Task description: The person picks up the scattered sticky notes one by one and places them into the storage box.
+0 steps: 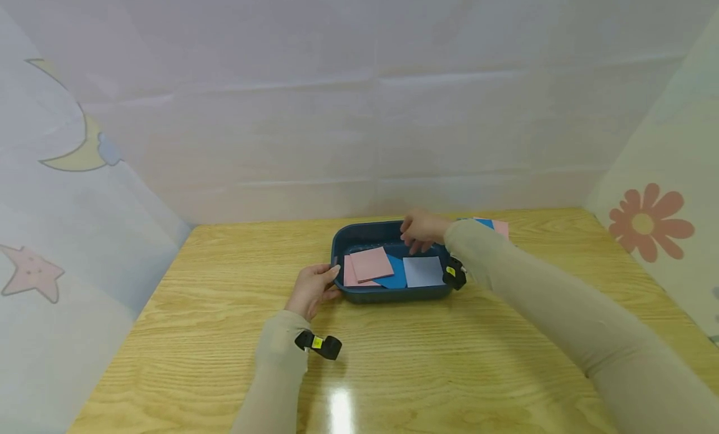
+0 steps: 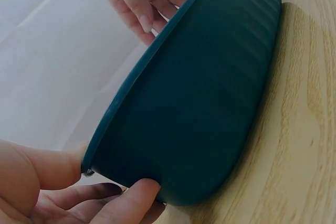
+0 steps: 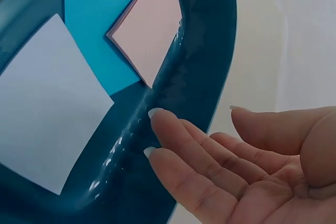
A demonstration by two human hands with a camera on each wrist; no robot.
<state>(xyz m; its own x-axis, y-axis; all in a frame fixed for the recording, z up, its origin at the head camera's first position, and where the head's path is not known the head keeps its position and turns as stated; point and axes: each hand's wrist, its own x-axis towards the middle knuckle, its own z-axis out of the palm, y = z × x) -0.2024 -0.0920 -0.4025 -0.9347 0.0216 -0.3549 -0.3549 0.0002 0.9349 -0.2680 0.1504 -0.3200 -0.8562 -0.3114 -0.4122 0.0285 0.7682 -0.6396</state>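
Observation:
A dark teal plastic tub [image 1: 396,294] stands on the table with square paper sheets inside. Pink sheets [image 1: 372,265] lie at its left end, a blue sheet [image 1: 397,275] partly under them, and a pale lilac sheet [image 1: 424,271] to the right. My left hand [image 1: 311,290] grips the tub's left end, thumb at the rim and fingers against the outer wall [image 2: 184,114]. Over the far right part of the tub hovers my right hand [image 1: 424,228]. Its fingers are loosely extended and hold nothing in the right wrist view, apart from the sheets.
Behind the right sleeve, more pink [image 1: 502,228] and blue paper [image 1: 484,221] lies to the right of the tub, partly hidden. The wooden table [image 1: 213,315] ends at a pale cloth backdrop [image 1: 359,140]. Each wrist carries a small black camera [image 1: 319,344].

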